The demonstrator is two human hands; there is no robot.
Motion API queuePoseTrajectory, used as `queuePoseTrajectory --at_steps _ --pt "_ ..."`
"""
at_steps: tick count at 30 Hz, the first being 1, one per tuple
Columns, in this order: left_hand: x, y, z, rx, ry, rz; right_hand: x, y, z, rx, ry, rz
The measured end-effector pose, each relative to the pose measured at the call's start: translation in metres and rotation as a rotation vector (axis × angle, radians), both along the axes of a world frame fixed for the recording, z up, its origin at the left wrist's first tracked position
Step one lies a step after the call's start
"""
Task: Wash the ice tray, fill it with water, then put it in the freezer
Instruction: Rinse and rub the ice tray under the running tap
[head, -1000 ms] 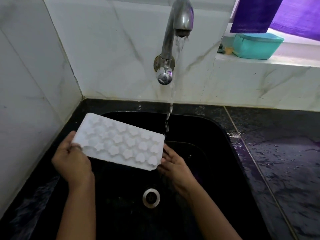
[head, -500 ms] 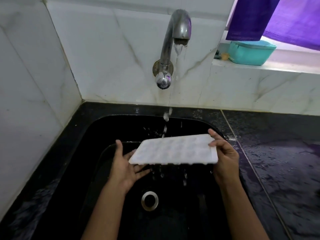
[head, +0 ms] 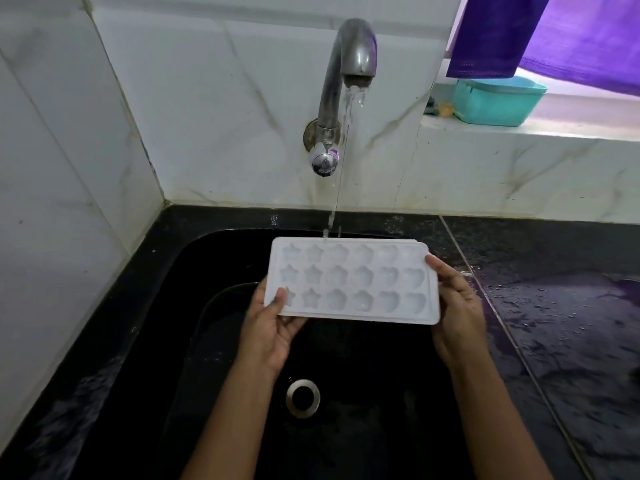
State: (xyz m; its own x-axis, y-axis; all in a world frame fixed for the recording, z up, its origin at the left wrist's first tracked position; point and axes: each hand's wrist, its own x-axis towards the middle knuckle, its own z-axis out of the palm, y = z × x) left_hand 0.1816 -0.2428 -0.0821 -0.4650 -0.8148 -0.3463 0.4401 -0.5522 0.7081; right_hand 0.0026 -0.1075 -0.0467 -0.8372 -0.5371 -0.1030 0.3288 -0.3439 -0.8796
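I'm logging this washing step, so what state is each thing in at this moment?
Tap: running.
Ice tray: cavities up, held over the sink, stream meeting its far edge.
Left hand: grips the tray's left end.
Right hand: grips the tray's right end.
Drain: unplugged.
Counter: wet.

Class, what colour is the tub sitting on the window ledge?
Teal, or turquoise: the tub on the ledge, seen in the head view.
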Motion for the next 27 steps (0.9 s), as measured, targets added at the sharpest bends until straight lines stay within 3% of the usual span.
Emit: queuePoseTrajectory --at_steps 5,10,15,19,27 --pt "0.04 -0.029 0.022 -0.163 -0.13 0.12 0.027 -0.027 -0.011 0.143 0.106 0.152" --pt "0.075 -0.049 0.031 -0.261 -0.227 0.314 0.044 -0.064 -0.006 0.358 0.306 0.481" --pt "0.093 -0.059 0.029 -0.316 -0.252 0.395 0.007 -0.114 0.061 0.473 0.377 0.255" --pt "0.093 -0.061 0.027 -0.332 -0.272 0.389 0.004 -0.168 0.112 0.634 0.507 0.432" --pt "0.095 -0.064 0.027 -0.298 -0.23 0.354 0.01 -0.185 0.113 0.406 0.211 0.521"
